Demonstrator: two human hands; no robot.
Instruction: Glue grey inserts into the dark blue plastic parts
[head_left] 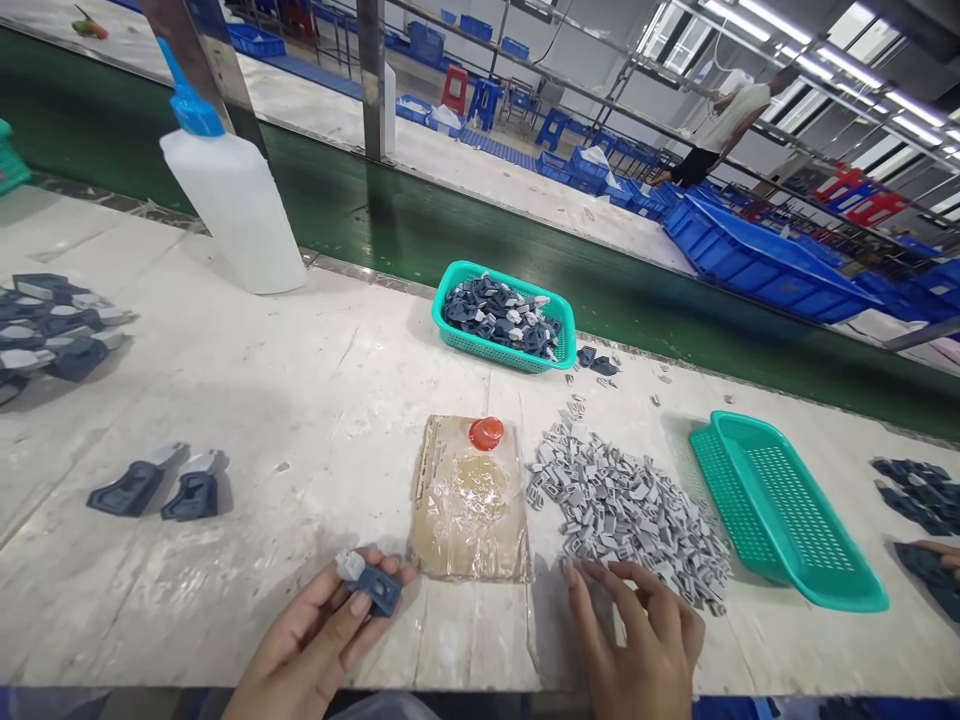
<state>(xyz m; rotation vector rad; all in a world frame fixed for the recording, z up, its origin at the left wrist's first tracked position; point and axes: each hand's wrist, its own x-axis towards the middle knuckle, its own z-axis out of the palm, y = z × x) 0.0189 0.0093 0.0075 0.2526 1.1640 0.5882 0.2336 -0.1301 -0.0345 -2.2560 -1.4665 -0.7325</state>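
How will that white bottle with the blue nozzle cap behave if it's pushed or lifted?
Smooth and plastic-looking, the white bottle would probably flex when squeezed. It stands tall on the worktop, so a push near the blue nozzle cap could tip it. I can't see its fill level, so weight is uncertain.
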